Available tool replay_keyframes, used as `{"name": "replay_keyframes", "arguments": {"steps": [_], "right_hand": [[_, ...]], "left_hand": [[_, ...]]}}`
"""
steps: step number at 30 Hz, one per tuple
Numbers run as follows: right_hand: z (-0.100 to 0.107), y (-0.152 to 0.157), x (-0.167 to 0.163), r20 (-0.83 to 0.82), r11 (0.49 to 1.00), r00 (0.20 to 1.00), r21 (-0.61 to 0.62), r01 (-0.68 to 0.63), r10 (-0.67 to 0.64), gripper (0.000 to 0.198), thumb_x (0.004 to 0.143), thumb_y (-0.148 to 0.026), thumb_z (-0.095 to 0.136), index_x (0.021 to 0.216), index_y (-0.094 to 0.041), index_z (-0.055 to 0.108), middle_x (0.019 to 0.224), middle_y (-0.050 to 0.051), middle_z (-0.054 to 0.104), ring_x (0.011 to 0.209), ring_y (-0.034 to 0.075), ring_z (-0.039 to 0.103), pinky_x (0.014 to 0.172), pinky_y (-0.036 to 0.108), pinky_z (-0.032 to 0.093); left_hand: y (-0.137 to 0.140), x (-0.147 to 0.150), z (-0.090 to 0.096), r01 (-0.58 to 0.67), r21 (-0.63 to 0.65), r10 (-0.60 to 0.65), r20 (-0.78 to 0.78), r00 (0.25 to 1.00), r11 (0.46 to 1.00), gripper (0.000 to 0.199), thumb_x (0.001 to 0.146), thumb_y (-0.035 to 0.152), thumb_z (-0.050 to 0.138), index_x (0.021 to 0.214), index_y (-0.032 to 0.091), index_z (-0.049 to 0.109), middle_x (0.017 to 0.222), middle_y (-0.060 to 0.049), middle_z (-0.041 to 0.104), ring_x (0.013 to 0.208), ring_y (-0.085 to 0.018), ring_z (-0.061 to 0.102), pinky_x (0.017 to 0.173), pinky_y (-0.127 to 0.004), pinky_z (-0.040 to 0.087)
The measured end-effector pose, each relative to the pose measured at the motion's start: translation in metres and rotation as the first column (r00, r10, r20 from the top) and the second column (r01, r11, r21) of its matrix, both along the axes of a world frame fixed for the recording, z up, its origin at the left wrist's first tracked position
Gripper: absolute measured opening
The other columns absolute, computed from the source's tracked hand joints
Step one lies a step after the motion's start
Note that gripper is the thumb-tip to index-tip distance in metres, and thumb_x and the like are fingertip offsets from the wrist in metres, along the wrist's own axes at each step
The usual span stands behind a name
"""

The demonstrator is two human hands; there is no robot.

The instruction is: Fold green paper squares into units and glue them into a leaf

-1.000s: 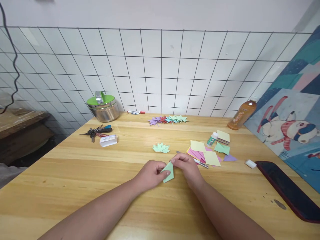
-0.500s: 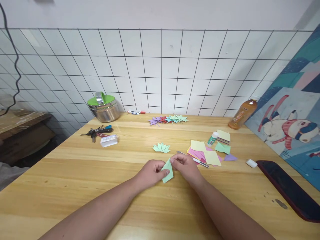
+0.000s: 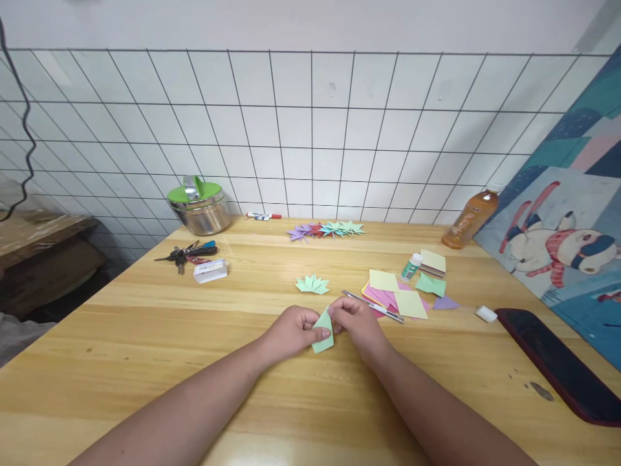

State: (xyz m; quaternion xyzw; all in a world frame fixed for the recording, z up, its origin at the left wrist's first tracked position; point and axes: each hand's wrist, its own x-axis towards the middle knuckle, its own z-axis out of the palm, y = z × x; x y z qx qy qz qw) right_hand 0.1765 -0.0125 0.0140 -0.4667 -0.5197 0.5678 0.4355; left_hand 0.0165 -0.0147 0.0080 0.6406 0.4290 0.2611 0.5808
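A folded piece of light green paper (image 3: 324, 338) is held between my hands, over the front middle of the wooden table. My left hand (image 3: 295, 332) pinches it from the left, thumb lying across its face. At its upper right edge, the thumb and fingers of my right hand (image 3: 356, 321) close on the paper's tip. Just beyond my hands lies a fan-like light green folded-paper piece (image 3: 312, 284). Farther back, by the wall, is a row of purple, red, teal and green folded-paper pieces (image 3: 325, 230).
Right of my hands lie sticky notes (image 3: 411, 305), a pen (image 3: 385, 312), a glue stick (image 3: 411, 266), a purple paper triangle (image 3: 445, 303), an eraser (image 3: 486, 314) and a phone (image 3: 557, 362). A tea bottle (image 3: 470, 220) stands behind. Keys (image 3: 187, 254), a small white box (image 3: 210, 270) and a lidded steel pot (image 3: 201, 210) are at left.
The green paper has turned slightly and looks narrower at the top right, while both hands keep their grip. The whole view has shifted slightly.
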Motion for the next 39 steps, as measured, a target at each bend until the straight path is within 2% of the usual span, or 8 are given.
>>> {"name": "replay_keyframes", "arguments": {"steps": [3,9,14,18,24,27,32,39], "right_hand": [[0.0,0.0007,0.0006,0.001,1.0,1.0,-0.03,-0.008,0.008,0.016,0.067,-0.03,0.06,0.06,-0.016,0.056,0.05,-0.004,0.051,0.046,0.008,0.046,0.049,0.022,0.037],[-0.0006,0.0002,0.0021,0.063,0.998,0.997,0.053,-0.041,0.038,0.014,0.069,-0.029,0.06,0.065,-0.016,0.058,0.055,-0.003,0.051,0.049,0.008,0.046,0.048,0.021,0.038],[0.0034,-0.0033,0.0024,0.124,0.997,0.99,0.032,-0.067,0.063,0.019,0.072,-0.033,0.058,0.081,-0.017,0.061,0.068,0.0,0.059,0.055,0.011,0.053,0.051,0.023,0.044],[0.0051,-0.0042,0.0028,0.262,0.994,0.96,-0.059,-0.088,0.101,0.023,0.074,-0.037,0.056,0.074,-0.015,0.063,0.064,0.001,0.061,0.053,0.012,0.057,0.055,0.024,0.046],[0.0005,-0.0012,0.0077,0.348,0.989,0.93,0.04,-0.139,0.117,0.028,0.075,-0.039,0.056,0.062,-0.016,0.066,0.059,0.001,0.063,0.055,0.012,0.054,0.055,0.022,0.042],[0.0,-0.0017,0.0076,0.381,0.988,0.917,0.053,-0.144,0.114,0.024,0.072,-0.037,0.059,0.065,-0.017,0.069,0.062,0.001,0.066,0.058,0.013,0.056,0.055,0.022,0.041],[0.0005,-0.0026,0.0054,0.252,0.988,0.958,0.029,-0.152,0.14,0.027,0.072,-0.036,0.061,0.088,-0.018,0.072,0.086,0.004,0.072,0.078,0.019,0.064,0.07,0.026,0.047],[0.0015,-0.0018,0.0076,0.369,0.987,0.921,0.042,-0.155,0.129,0.026,0.073,-0.037,0.059,0.079,-0.016,0.073,0.082,0.005,0.072,0.075,0.019,0.063,0.067,0.026,0.046]], "left_hand": [[0.0006,-0.0013,0.0011,0.033,-0.031,-0.031,0.059,0.998,0.999,0.033,0.068,0.044,0.066,0.065,0.011,0.063,0.055,0.003,0.052,0.053,-0.009,0.043,0.051,-0.02,0.031],[0.0014,-0.0035,0.0026,0.047,-0.062,-0.04,0.104,0.994,0.997,0.033,0.066,0.044,0.068,0.061,0.011,0.064,0.053,0.002,0.054,0.051,-0.01,0.044,0.052,-0.021,0.033],[0.0032,-0.0045,0.0022,-0.103,-0.019,0.104,0.2,0.974,0.995,0.03,0.071,0.042,0.065,0.073,0.012,0.067,0.063,0.0,0.058,0.057,-0.011,0.047,0.055,-0.022,0.035],[0.0053,-0.0067,0.0035,-0.203,0.078,0.192,0.131,0.973,0.976,0.033,0.074,0.044,0.062,0.067,0.012,0.068,0.065,-0.001,0.054,0.055,-0.01,0.041,0.051,-0.021,0.03],[0.0035,-0.0051,0.0081,-0.242,-0.038,0.245,0.149,0.958,0.969,0.037,0.072,0.046,0.063,0.091,0.014,0.067,0.061,0.001,0.056,0.049,-0.008,0.037,0.046,-0.02,0.024],[0.0022,-0.0044,0.0092,-0.303,-0.019,0.302,0.167,0.939,0.953,0.035,0.072,0.047,0.062,0.082,0.014,0.067,0.06,0.001,0.055,0.05,-0.008,0.039,0.046,-0.02,0.026],[0.0017,-0.0062,0.0083,-0.308,-0.002,0.305,0.153,0.94,0.951,0.037,0.072,0.048,0.062,0.068,0.012,0.065,0.052,0.002,0.05,0.048,-0.008,0.035,0.046,-0.021,0.025],[0.0024,-0.0041,0.0085,-0.305,0.019,0.301,0.112,0.947,0.952,0.037,0.07,0.049,0.063,0.068,0.013,0.068,0.052,0.001,0.053,0.048,-0.009,0.037,0.047,-0.021,0.026]]}}
